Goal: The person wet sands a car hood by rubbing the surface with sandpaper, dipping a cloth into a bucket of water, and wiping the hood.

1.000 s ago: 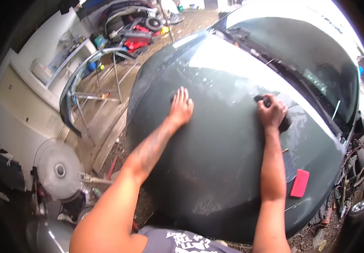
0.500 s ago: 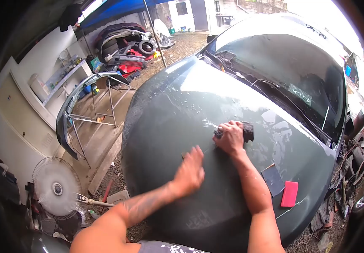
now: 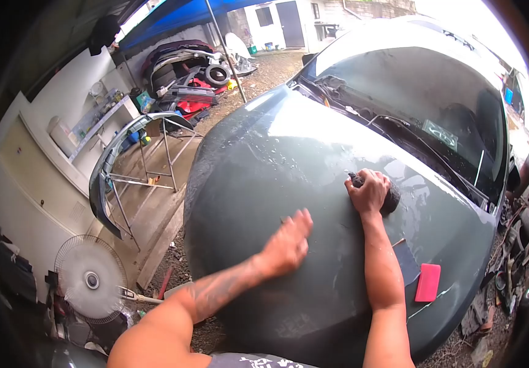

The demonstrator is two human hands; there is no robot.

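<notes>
The dark green car hood point(image 3: 246, 202) spreads out below both my hands, wet with streaks and drops. My right hand point(image 3: 370, 191) is closed around a wet, dark cloth point(image 3: 391, 199), which touches the hood on the right of its middle. Lower and to the left, my left hand point(image 3: 286, 242) is over the hood, blurred at the fingertips. Its fingers are pressed together, and a small dark edge shows at the finger side; what it is I cannot make out. By my right forearm lie a dark sheet like sandpaper point(image 3: 407, 262) and a pink rectangular block point(image 3: 427, 283).
The windshield point(image 3: 411, 92) rises beyond the hood. To the left, a bumper point(image 3: 108, 159) rests on a metal stand point(image 3: 169, 150), with a fan point(image 3: 91, 279) in front. Car parts point(image 3: 185, 80) are piled at the back, and more scrap point(image 3: 525, 236) lies along the right.
My right hand has moved right across the hood with the dark cloth. My left hand has shifted slightly right. The camera view has shifted a little.
</notes>
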